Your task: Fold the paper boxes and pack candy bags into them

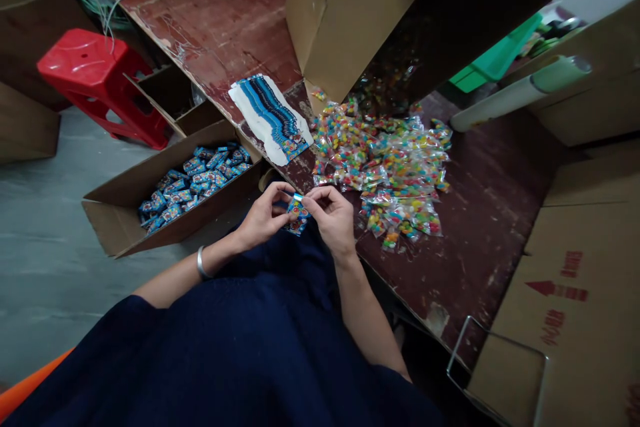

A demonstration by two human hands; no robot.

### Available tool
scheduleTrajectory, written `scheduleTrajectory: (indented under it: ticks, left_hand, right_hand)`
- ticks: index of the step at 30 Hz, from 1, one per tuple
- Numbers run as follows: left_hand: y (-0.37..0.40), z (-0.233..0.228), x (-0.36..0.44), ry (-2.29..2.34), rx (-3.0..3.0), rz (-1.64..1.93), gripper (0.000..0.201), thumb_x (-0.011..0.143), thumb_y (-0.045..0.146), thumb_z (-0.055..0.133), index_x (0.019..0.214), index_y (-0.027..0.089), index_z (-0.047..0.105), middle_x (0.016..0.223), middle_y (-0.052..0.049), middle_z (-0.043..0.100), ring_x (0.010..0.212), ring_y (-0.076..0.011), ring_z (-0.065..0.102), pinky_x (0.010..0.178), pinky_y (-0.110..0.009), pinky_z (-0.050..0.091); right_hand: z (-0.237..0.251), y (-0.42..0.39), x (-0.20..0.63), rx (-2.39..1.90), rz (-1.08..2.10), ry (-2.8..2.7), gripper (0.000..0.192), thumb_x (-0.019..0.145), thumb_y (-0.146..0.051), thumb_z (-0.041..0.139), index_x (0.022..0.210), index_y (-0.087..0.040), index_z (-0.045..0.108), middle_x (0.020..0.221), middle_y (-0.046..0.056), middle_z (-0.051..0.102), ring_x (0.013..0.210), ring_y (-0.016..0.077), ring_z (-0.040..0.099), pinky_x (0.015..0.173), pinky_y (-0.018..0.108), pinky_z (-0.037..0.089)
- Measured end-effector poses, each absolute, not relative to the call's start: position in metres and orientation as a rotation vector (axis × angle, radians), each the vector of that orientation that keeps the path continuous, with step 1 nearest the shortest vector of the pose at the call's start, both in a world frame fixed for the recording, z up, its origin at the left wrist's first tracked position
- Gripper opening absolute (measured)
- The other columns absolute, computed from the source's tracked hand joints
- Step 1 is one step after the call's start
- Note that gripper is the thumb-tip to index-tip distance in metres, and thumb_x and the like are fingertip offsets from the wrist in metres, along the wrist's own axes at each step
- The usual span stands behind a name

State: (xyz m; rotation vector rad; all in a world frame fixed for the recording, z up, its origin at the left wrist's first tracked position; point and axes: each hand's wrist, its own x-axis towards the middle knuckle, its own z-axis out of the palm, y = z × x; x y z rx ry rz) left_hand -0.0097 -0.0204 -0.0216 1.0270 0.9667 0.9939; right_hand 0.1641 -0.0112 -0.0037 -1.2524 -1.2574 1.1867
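Observation:
Between both hands, just off the table's front edge, is a small blue printed candy box point(299, 217). My left hand point(267, 215) pinches its left side, and my right hand point(331, 217) grips it near the top, where a light flap shows. Beyond the hands, a fanned stack of flat blue cartons point(270, 117) lies on the table. To the right, a heap of clear packets of colourful candy point(385, 170) spreads close to my right hand. At the left, an open cardboard box point(175, 227) holds many filled blue boxes point(193, 183).
The dark red table point(480, 233) carries a large tilted carton point(345, 13) at the back. A red stool point(100, 80) stands on the floor at left. On the right are a white roll point(520, 93), a green crate point(495, 57), a printed carton point(585, 280) and a metal frame point(500, 340).

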Motion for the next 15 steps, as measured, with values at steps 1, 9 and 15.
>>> scheduleTrajectory:
  ticks: [1, 9, 15]
  left_hand:
    - [-0.020, -0.022, -0.012, 0.982, 1.065, 0.991, 0.053, 0.077, 0.026, 0.086, 0.120, 0.022, 0.054, 0.099, 0.000, 0.061, 0.072, -0.0088, 0.067, 0.070, -0.022, 0.060]
    - [-0.018, -0.021, -0.023, 0.915, 1.228, 0.896, 0.058, 0.085, 0.024, 0.079, 0.139, 0.024, 0.057, 0.106, -0.003, 0.064, 0.077, -0.0129, 0.070, 0.072, -0.026, 0.062]
    - [-0.017, -0.024, -0.025, 0.875, 1.105, 0.910, 0.054, 0.083, 0.032, 0.084, 0.130, 0.021, 0.062, 0.100, -0.004, 0.067, 0.081, -0.0145, 0.070, 0.074, -0.026, 0.061]
  right_hand:
    - [-0.002, -0.009, 0.166, -1.279, 1.227, -1.246, 0.027, 0.080, -0.044, 0.085, 0.085, -0.022, 0.069, 0.086, 0.001, 0.071, 0.081, 0.0176, 0.068, 0.077, 0.032, 0.056]
    - [0.001, 0.000, 0.174, -1.327, 1.287, -1.262, 0.023, 0.081, -0.039, 0.083, 0.075, -0.021, 0.071, 0.078, 0.001, 0.073, 0.073, 0.0171, 0.065, 0.073, 0.032, 0.053]
    - [-0.001, -0.005, 0.168, -1.243, 1.179, -1.362, 0.021, 0.090, -0.038, 0.076, 0.076, -0.023, 0.070, 0.086, 0.002, 0.074, 0.085, 0.0190, 0.069, 0.082, 0.034, 0.053]
